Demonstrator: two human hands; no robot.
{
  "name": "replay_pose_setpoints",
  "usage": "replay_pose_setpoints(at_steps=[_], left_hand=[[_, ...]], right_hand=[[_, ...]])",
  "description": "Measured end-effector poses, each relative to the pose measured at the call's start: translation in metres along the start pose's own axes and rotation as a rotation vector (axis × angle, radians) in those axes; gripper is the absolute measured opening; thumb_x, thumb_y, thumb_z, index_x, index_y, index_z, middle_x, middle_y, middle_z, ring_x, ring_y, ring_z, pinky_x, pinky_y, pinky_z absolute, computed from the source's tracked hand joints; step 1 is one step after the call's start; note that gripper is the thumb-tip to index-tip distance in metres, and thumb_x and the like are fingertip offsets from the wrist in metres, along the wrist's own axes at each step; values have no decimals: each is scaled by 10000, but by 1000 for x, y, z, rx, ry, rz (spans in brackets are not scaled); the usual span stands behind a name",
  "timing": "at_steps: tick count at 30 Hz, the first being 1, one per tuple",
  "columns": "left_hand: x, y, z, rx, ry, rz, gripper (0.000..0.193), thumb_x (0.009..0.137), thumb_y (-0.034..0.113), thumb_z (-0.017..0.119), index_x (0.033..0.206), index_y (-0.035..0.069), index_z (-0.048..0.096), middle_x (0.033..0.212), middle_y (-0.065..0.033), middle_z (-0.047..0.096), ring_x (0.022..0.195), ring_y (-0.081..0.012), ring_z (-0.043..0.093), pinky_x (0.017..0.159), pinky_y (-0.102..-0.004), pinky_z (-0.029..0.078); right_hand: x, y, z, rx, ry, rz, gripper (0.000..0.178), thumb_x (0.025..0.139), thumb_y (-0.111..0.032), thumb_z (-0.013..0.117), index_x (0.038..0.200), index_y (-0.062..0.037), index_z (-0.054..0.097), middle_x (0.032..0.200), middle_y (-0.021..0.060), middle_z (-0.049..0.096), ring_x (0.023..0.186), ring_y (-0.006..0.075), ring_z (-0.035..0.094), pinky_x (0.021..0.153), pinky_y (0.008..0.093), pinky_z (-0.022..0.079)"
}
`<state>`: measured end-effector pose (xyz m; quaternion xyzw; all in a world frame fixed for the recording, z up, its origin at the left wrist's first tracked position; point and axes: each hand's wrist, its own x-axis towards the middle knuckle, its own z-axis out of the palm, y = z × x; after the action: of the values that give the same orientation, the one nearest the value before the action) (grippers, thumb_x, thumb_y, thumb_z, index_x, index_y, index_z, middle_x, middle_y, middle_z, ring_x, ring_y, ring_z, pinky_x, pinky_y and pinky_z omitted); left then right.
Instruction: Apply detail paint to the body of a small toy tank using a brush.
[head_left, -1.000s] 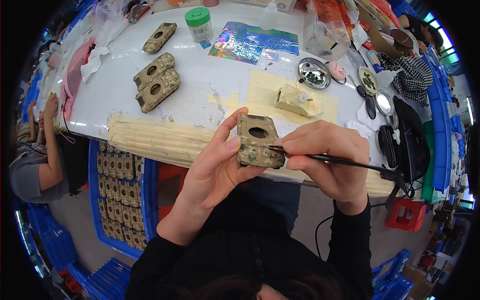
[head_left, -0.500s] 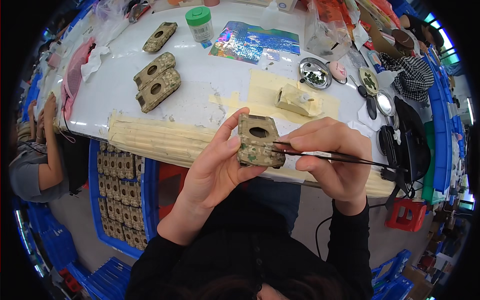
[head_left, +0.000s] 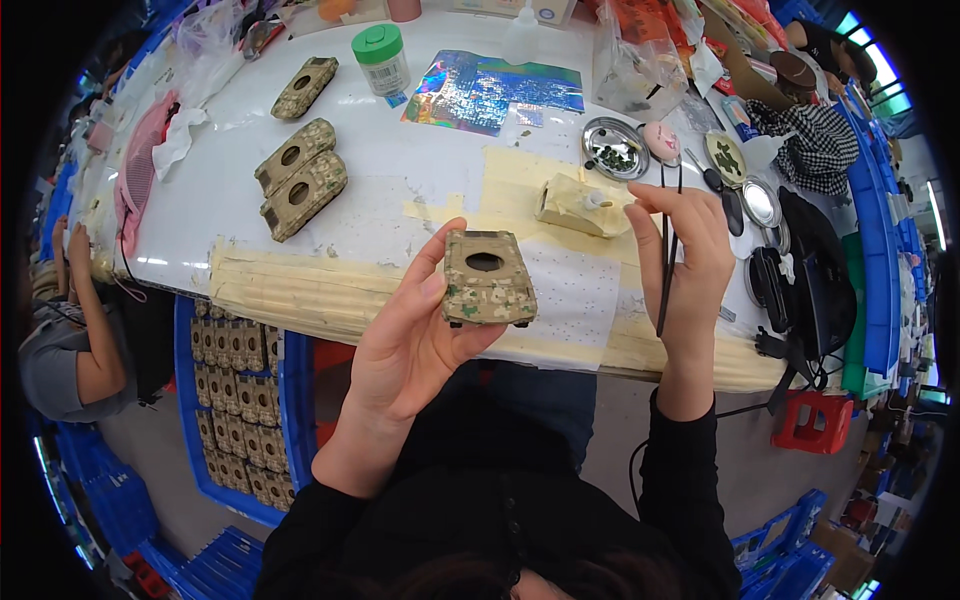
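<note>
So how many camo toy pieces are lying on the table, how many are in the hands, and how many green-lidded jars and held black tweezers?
Camo pieces on the table: 3
Camo piece in the left hand: 1
Green-lidded jar: 1
Black tweezers in the right hand: 1
Total: 6

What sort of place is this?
Likely a factory workshop: a blue crate holds rows of matching camouflage shells, the right hand holds black tweezers, and another person is nearby.
</note>
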<state>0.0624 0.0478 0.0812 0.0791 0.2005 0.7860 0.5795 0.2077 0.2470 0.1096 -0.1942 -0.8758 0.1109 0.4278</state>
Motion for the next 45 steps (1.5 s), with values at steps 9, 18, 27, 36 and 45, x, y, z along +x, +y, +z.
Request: replay_pose_setpoints(at_steps=[9, 18, 27, 36, 45], left_hand=[[-1, 0, 2, -15, 11, 13, 586, 989, 208, 394, 1497, 44, 154, 1439, -371, 238, 1209, -511, 472, 911, -395, 573], [-1, 0, 2, -18, 1, -13, 564, 990, 201, 404, 1485, 47, 181, 1440, -364, 240, 1209, -518, 467, 914, -395, 573], [-2, 0, 6, 12, 26, -44, 584, 980, 219, 439, 1485, 63, 191, 1422, -338, 306, 1200, -506, 484, 904, -389, 574], [-4, 0, 10, 22, 47, -46, 602, 972, 220, 454, 1485, 59, 183, 1394, -249, 384, 1179, -480, 511, 901, -394, 575], [-4, -1, 11, 14, 67, -31, 613, 962, 221, 477, 1478, 54, 193, 1380, -242, 396, 1169, -462, 527, 881, -386, 586]], right_hand=[[-4, 4, 16, -21, -63, 14, 176, 722, -95, 785, 871, -67, 696, 740, 53, 607, 780, 239, 557, 635, 329, 450], [4, -9, -1, 8, 111, -54, 199, 700, -10, 781, 879, -51, 704, 733, 77, 606, 704, 229, 549, 617, 311, 427], [-4, -51, -9, 644, -99, 108, 131, 832, 9, 680, 953, -21, 641, 799, 70, 630, 699, 149, 542, 619, 250, 418], [-10, -60, 3, 886, -174, 295, 44, 908, -16, 615, 951, -4, 615, 819, 39, 625, 653, 54, 503, 597, 196, 395], [-8, -56, -5, 709, -352, 227, 102, 981, -82, 514, 996, 16, 537, 852, 93, 610, 818, 171, 689, 749, 251, 520]])
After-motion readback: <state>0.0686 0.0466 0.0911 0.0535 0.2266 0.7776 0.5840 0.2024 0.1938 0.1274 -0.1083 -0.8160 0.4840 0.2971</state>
